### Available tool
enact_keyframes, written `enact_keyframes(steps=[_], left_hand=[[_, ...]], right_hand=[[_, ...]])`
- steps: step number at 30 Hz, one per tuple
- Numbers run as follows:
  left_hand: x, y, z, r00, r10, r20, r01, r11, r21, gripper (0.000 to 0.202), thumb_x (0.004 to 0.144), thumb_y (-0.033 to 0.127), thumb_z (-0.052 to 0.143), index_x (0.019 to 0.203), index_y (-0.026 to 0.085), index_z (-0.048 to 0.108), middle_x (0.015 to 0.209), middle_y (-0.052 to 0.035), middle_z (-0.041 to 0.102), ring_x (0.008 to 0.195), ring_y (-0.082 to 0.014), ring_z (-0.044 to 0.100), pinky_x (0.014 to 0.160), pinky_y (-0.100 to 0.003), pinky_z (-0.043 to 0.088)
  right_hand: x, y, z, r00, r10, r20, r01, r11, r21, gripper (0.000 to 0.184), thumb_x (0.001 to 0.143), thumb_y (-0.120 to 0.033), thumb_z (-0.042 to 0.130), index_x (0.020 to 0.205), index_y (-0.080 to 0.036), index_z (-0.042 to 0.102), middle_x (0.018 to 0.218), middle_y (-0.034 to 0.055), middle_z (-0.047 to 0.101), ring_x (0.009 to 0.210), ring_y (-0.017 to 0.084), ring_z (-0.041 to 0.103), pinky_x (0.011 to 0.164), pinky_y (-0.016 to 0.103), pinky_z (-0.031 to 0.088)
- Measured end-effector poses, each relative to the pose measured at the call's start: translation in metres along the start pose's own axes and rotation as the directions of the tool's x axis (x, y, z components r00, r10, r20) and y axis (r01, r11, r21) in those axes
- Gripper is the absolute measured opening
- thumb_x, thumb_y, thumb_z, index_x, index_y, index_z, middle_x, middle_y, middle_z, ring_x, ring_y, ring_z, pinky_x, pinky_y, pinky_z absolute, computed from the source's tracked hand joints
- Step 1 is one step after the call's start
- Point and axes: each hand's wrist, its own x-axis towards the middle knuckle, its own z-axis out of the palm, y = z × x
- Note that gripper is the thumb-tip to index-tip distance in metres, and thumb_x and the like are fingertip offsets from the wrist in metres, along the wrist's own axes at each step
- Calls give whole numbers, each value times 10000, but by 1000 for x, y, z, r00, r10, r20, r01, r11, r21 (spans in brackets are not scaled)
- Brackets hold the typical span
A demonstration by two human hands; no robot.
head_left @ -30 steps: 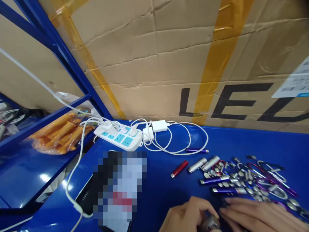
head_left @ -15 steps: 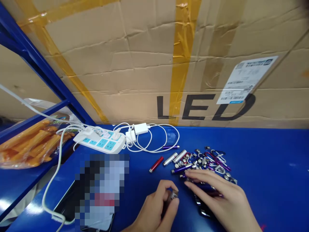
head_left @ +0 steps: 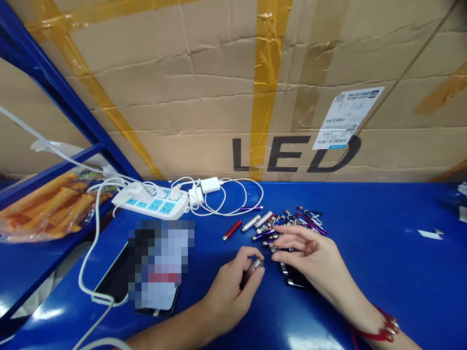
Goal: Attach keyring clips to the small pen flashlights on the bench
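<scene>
My left hand [head_left: 237,287] is closed around a small silver metal tube [head_left: 255,266], whose end shows between thumb and forefinger. To the right, my right hand [head_left: 308,250] hovers with fingers apart over the near side of a pile of small metal parts. Under its palm lie several black tubes [head_left: 297,282] with silver ends. A blue-purple tube [head_left: 262,235] is just beyond its fingertips. Behind are two silver tubes [head_left: 251,223] and a red tube [head_left: 232,231]. Small carabiners [head_left: 314,221] and silver caps lie at the pile's back, partly hidden by the hand.
A white power strip [head_left: 153,201] with looped white cables stands at the back left. In front of it lie phones [head_left: 116,272], partly pixelated. A big cardboard box [head_left: 204,97] walls off the back of the blue table [head_left: 383,253]. Bagged orange items [head_left: 51,204] are far left.
The view has shifted, showing more of both forearms. My right hand has lifted somewhat off the pile, uncovering more black tubes. My left hand keeps its hold on the silver tube.
</scene>
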Motion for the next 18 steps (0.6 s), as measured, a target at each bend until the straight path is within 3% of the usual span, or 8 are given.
enact_keyframes(steps=[4,11,18], left_hand=[[1,3,-1,1000,30,0,-30,999,27,198,892,328,363,1014,185,427,566,63,399,509,-82,377,516,-202,290],[-1,6,0,997,80,9,-80,995,63,183,885,288,376,1013,171,433,572,65,385,507,-75,351,520,-197,286],[-4,10,-1,995,95,1,-95,990,101,157,868,255,403,975,160,467,554,76,316,495,-66,314,495,-189,250]], right_hand=[[-4,-2,3,997,37,62,-35,999,-31,448,488,-163,797,909,-162,645,634,-6,649,656,122,641,668,190,548],[-9,-6,3,998,54,35,-50,991,-123,457,508,-295,790,914,-143,646,667,30,645,635,148,628,510,193,516],[-14,-7,1,996,56,65,-39,970,-241,458,593,-372,745,982,-160,632,728,38,652,487,93,548,421,186,462]])
